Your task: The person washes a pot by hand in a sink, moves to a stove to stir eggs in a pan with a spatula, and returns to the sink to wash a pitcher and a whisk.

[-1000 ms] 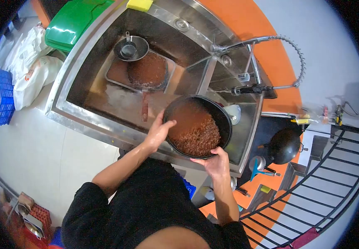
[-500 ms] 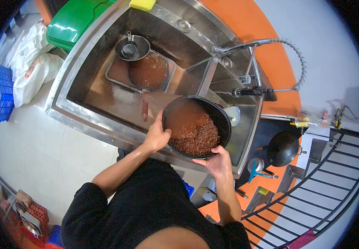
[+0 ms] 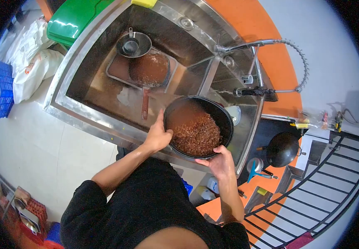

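Observation:
A round black pot (image 3: 225,120) is tilted over the steel sink's front edge, with wet reddish-brown grains (image 3: 200,139) and murky brown water inside. My left hand (image 3: 158,136) grips the pot's left rim, its thumb over the edge. At the near right side, my right hand (image 3: 219,161) holds the rim, thumb on top and fingers underneath. In the large basin, left of the pot, lies a pan (image 3: 148,71) of brown water, its reddish handle (image 3: 145,103) pointing toward me. It rests on a rectangular tray (image 3: 117,68), beside a small metal pan (image 3: 143,40).
A spring-hose faucet (image 3: 266,43) stands beyond the sink (image 3: 105,120). To the right are a black wok (image 3: 283,148) and a dark metal railing (image 3: 312,182). Left of the sink are a green bin (image 3: 71,25), white bags (image 3: 38,72) and a blue crate (image 3: 0,89).
Both hands keep hold of the pot, which is almost in the same place. A pale patch now shows on the basin floor left of the reddish handle. The view has shifted slightly.

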### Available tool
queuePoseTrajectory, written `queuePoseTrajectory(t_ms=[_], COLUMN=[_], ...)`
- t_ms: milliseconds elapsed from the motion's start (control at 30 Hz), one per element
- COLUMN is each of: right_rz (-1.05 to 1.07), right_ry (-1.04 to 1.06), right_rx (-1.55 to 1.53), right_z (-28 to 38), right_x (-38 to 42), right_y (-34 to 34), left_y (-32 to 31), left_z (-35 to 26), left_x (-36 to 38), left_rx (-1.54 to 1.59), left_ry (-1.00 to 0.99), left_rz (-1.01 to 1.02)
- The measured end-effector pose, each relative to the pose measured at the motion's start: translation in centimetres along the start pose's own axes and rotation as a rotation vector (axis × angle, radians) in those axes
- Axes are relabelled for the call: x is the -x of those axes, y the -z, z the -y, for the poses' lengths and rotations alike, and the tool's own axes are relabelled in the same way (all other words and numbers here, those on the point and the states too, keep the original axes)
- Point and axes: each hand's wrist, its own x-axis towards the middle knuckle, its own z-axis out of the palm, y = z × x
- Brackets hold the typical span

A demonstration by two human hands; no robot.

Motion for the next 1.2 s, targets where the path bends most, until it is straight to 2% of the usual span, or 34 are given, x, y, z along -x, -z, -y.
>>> queuePoseTrajectory(t_ms=[733, 1033, 1200], right_rz=[-0.037, -0.027, -0.038], right_ry=[0.022, -0.01, -0.019], right_rx=[0.056, 0.02, 0.032], right_z=[0.4, 0.6, 0.7], right_x=[0.4, 0.3, 0.4], right_y=[0.0, 0.4, 0.5], left_y=[0.1, -0.2, 0.2], left_z=[-0.7, -0.1, -0.9], left_x=[-0.1, -0.4, -0.3], left_rx=[0.05, 0.04, 0.044], left_ry=[0.055, -0.042, 0.009], left_rz=[0.084, 0.041, 0.076])
